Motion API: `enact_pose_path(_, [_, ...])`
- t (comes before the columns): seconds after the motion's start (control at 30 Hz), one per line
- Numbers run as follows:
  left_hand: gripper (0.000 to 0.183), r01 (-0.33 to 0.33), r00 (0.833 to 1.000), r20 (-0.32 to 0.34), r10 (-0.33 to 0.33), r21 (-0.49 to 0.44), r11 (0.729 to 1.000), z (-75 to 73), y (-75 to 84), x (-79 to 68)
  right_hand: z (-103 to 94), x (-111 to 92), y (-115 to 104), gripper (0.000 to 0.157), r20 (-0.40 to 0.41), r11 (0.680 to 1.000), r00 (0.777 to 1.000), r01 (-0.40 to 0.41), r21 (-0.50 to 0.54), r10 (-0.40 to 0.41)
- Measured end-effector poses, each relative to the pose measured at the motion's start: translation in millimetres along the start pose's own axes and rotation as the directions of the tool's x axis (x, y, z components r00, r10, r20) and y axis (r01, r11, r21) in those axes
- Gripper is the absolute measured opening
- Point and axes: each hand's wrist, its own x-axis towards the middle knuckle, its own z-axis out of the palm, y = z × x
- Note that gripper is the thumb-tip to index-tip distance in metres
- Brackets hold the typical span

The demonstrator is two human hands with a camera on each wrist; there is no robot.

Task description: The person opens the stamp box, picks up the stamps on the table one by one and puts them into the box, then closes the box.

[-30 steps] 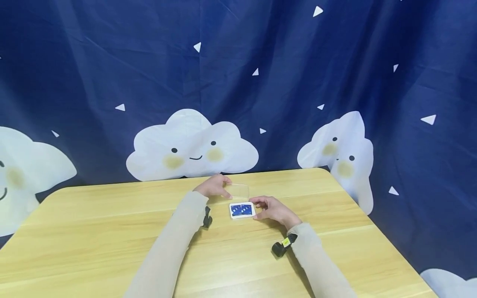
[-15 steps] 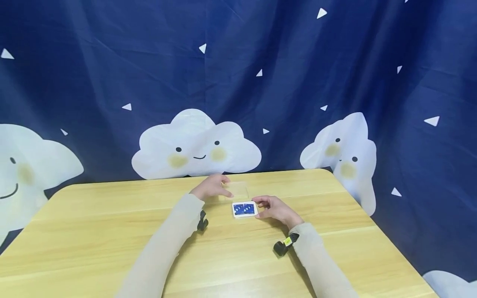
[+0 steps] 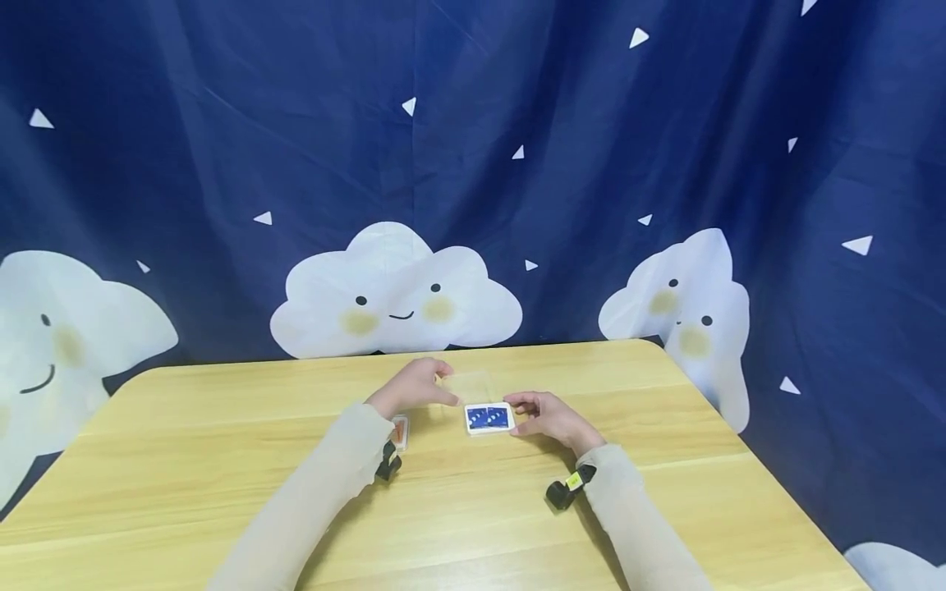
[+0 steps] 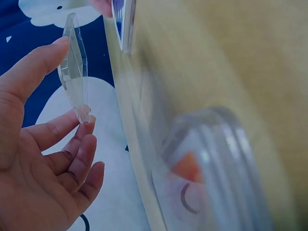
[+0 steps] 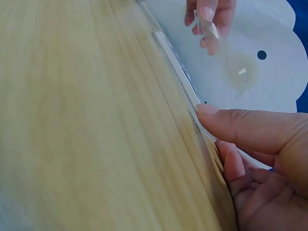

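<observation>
My left hand (image 3: 414,386) pinches a clear plastic lid (image 4: 74,72) between thumb and fingertips, raised off the table. In the left wrist view the lid appears nearly edge-on. Just in front of it, a flat white-rimmed plastic case (image 3: 489,419) lies on the table, showing two dark blue cards with white moon-like shapes. My right hand (image 3: 550,417) grips this case by its right edge, the thumb (image 5: 211,118) on the near side. Beside my left wrist lies another clear case (image 4: 211,163) with something orange inside, partly hidden by the sleeve in the head view.
The light wooden table (image 3: 473,525) has its far edge close behind the hands. A dark blue curtain (image 3: 458,180) with white clouds hangs behind it. A black wrist camera (image 3: 562,492) sits on my right wrist, another (image 3: 388,461) on my left.
My left hand has drawn a little to the left with the lid, away from the blue-card case. The orange case has come into view beside the left wrist. My right hand keeps its grip.
</observation>
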Motion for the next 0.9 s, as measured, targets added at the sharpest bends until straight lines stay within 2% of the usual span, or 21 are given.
enact_pose_path(0.27, [0.064,0.037,0.999,-0.028,-0.039,-0.073,0.997,9.7,4.2,-13.6,0.2,0.0,2.1,0.059,-0.013,1.000,1.000,-0.010,0.001,0.010])
enact_pose_path(0.47, [0.061,0.020,0.999,-0.046,-0.022,-0.037,0.999,21.1,7.0,-20.2,-0.5,-1.0,0.4,0.057,-0.006,1.000,1.000,0.013,0.012,-0.013])
enact_pose_path(0.67, [0.062,0.030,0.998,-0.060,-0.032,-0.038,0.999,31.5,10.8,-24.3,-1.1,-1.1,0.9,0.056,0.011,0.999,1.000,0.024,0.021,-0.024])
enact_pose_path(0.9, [0.062,0.016,0.996,-0.085,-0.016,0.003,1.000,39.7,16.8,-25.1,-1.7,-0.1,2.8,0.056,0.023,0.999,0.999,0.026,0.035,-0.027])
